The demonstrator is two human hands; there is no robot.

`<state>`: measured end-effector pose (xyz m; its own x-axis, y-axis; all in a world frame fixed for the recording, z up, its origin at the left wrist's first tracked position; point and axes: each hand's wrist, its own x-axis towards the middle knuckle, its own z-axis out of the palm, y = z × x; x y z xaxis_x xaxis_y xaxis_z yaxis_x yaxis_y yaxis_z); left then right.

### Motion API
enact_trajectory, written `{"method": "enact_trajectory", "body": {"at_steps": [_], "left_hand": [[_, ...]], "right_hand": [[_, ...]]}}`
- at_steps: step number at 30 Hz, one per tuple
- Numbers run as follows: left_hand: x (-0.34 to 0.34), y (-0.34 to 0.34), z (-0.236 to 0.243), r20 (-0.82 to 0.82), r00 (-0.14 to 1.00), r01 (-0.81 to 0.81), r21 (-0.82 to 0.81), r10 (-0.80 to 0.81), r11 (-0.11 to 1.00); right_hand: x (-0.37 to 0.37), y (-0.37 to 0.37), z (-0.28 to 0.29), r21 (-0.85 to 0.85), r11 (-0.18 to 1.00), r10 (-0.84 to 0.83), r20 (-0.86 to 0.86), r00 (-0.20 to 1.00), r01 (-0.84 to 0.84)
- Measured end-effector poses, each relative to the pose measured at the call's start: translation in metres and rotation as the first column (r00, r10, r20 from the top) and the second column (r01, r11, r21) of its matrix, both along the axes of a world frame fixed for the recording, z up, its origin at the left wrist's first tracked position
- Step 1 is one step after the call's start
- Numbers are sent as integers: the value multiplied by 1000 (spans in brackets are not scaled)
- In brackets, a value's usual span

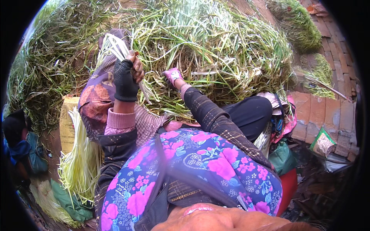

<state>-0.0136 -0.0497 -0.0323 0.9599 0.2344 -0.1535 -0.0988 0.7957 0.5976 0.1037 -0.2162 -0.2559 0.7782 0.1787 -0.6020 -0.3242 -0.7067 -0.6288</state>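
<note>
My left hand [129, 77], in a black fingerless glove, is raised at the left of centre. Its fingers are closed round a bunch of pale leafy stalks [115, 44], whose white ends stick up above the fist while thinner ends hang below. My right hand [174, 76], in a pink and dark glove, reaches to the near edge of a big heap of long green leaves [216, 50]. It touches the leaves there, but its fingers are too small and covered to make out. Beneath the left forearm, a checked cloth [148, 125] covers my leg.
A bundle of pale yellow stalks [81, 158] lies at the left, beside a yellow printed box [68, 127]. Green plastic bags [283, 158] sit at my right and lower left. Bricks [312, 115] pave the right side, where another green heap [298, 25] lies farther off.
</note>
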Motion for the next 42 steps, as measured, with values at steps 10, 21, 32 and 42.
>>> {"method": "enact_trajectory", "body": {"at_steps": [10, 21, 32, 42], "left_hand": [[3, -13, -8, -50, 998, 55, 196, -46, 979], [10, -24, -50, -236, 972, 185, 787, 11, 588], [5, -36, -27, -196, 970, 237, 625, -145, 744], [5, -35, -18, -179, 983, 113, 487, -28, 866]], "right_hand": [[-65, -50, 184, 298, 920, 127, 383, 915, -253], [-101, -44, 208, 256, 770, 253, 719, 647, -585], [-65, -38, 180, 777, 613, 184, -315, 931, 142], [-82, -35, 167, 459, 760, 449, 140, 882, -460]]}}
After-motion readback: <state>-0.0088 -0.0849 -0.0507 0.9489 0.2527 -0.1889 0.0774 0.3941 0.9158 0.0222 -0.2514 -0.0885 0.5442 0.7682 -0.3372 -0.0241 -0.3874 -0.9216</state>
